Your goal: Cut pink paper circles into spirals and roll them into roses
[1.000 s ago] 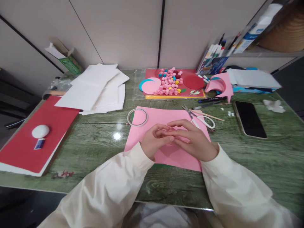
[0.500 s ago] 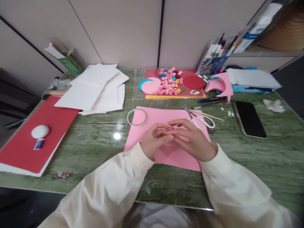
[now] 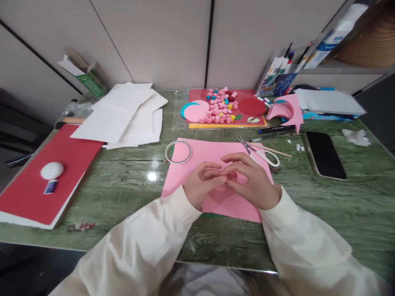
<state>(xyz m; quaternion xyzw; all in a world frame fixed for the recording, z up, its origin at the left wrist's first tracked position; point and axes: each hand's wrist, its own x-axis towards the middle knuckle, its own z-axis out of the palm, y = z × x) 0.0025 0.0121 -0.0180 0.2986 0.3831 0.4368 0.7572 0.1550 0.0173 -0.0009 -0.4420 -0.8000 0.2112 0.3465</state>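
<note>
Small pink piece (image 3: 232,176); mostly hidden; above pink sheet (image 3: 206,153); sheet lying flat

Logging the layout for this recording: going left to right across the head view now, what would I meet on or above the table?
White oval object → loose white papers → tape ring → left hand → right hand → phone → crumpled white scrap.

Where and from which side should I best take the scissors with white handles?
Probably hold the scissors by the right loop, coming from the right: this loop shows whole, while the blades point away to the left and the other loop is partly hidden by the right hand.
</note>
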